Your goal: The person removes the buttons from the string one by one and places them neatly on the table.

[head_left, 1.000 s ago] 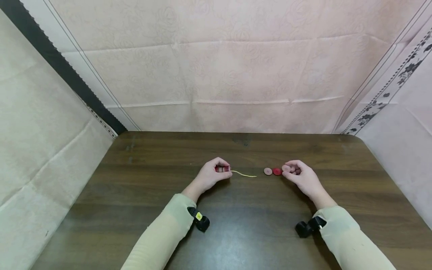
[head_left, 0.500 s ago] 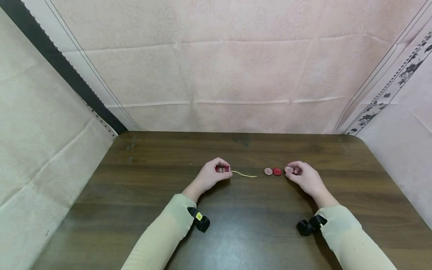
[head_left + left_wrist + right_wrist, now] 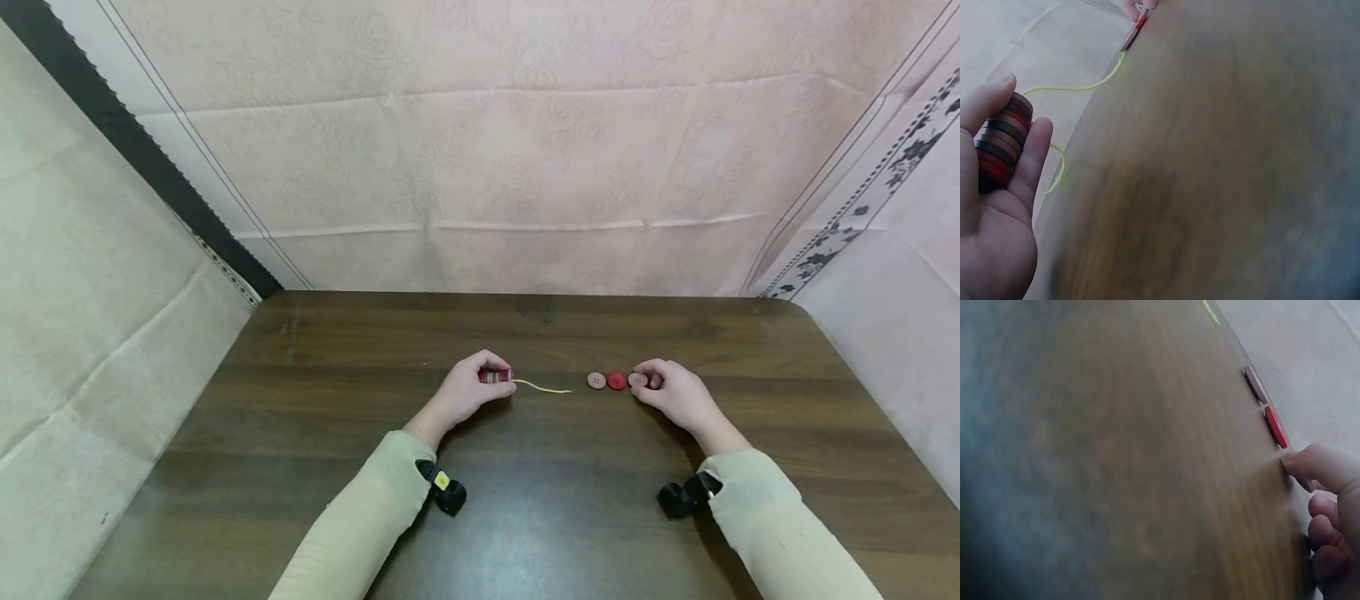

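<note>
In the head view my left hand (image 3: 461, 396) grips a short stack of buttons (image 3: 495, 377) lying sideways. The left wrist view shows the stack of buttons (image 3: 1005, 140) in red, brown and dark bands, between thumb and fingers. A yellow cord (image 3: 542, 388) trails from its right end over the table. Farther right, a pale pink button (image 3: 596, 381) and a red button (image 3: 617, 381) lie side by side. My right hand (image 3: 682, 402) pinches another pink button (image 3: 637, 380) close beside the red one, thumb and forefinger at its edges.
Both hands work over a brown wooden table (image 3: 525, 467). Behind it hangs a pale patterned cloth (image 3: 487, 183), with more cloth at both sides. Each sleeve bears a small black camera, the left camera (image 3: 450, 497) and the right camera (image 3: 677, 502).
My right hand drew the pink button slightly right, away from the red one, then brought it back left close to it. The left hand and its stack have stayed still.
</note>
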Tool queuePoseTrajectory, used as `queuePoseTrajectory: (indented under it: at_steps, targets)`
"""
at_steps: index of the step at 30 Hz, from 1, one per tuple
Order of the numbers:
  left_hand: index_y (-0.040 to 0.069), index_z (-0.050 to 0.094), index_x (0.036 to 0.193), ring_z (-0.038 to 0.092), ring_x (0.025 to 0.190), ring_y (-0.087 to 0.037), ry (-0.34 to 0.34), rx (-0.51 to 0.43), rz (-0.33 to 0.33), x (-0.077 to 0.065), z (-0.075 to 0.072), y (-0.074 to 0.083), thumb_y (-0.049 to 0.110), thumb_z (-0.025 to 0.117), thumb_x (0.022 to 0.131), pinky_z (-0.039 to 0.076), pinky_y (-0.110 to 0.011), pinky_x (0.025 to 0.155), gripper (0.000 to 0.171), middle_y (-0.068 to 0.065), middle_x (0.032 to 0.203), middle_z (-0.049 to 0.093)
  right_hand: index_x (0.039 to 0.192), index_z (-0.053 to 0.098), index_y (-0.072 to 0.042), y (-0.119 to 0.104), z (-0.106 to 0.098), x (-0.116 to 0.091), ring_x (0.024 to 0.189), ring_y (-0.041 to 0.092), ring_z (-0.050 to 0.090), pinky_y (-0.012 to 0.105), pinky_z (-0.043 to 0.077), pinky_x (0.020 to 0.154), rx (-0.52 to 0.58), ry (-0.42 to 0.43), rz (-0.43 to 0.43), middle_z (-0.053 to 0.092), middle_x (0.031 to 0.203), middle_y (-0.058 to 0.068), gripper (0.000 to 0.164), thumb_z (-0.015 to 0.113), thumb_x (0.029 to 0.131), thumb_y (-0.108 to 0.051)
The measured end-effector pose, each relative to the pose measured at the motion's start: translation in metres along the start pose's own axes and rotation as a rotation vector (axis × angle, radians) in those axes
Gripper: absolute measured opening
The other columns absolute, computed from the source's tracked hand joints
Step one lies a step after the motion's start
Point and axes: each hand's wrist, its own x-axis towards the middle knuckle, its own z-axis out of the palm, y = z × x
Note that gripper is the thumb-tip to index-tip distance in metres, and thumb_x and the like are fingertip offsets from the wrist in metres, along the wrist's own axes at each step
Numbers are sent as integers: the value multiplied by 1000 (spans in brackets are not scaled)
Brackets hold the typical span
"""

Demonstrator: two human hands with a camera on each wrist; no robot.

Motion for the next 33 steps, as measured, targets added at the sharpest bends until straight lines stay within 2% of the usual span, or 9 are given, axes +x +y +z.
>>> queuePoseTrajectory:
  at_steps: [14,21,33]
  targets:
    - [18,62,103,55,89,-18,-6,10,-8,-1,0,2,27,75,81,46,-33,78,27,2,99,61,107,62,-1,-1,-2,0,74,18,49,37,40,69,-6,-31,13,54,80,2,31,68,85,-22]
    - [15,63,104,55,88,-18,-6,2,5,-2,0,3,27,75,81,46,-33,77,28,0,99,61,107,62,0,0,-2,-1,75,19,49,37,40,70,6,-30,12,54,81,3,31,69,85,-21]
    - [18,62,104,55,89,-18,-6,9,-4,-2,0,3,28,75,81,46,-33,78,27,2,99,61,110,61,0,-2,-4,-4,74,19,50,36,40,70,22,-17,51,56,81,4,35,69,86,-24]
